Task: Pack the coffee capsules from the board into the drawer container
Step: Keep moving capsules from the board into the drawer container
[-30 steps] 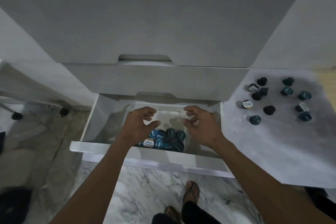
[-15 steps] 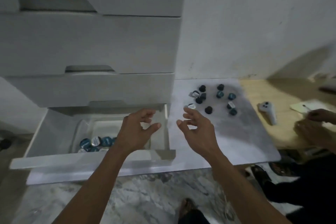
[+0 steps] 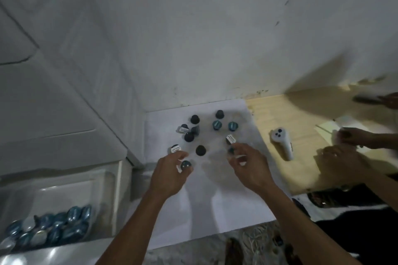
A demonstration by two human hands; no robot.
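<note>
Coffee capsules [image 3: 201, 150] lie scattered on the white board [image 3: 215, 200] beside the drawer unit – dark ones, teal ones, and a few tipped to show white labels. The person's left hand [image 3: 170, 173] pinches one teal capsule [image 3: 185, 165] between thumb and curled fingers at the near edge of the cluster; the right hand [image 3: 247, 165] reaches over another teal capsule [image 3: 230, 151], fingers curled but apart, not clearly gripping it. Lower left, the open drawer container [image 3: 107, 200] holds a heap of blue capsules [image 3: 51, 228]. On the wooden surface [image 3: 301, 168] to the right – a white controller [image 3: 282, 144] and a second person's hands [image 3: 344, 146].
</note>
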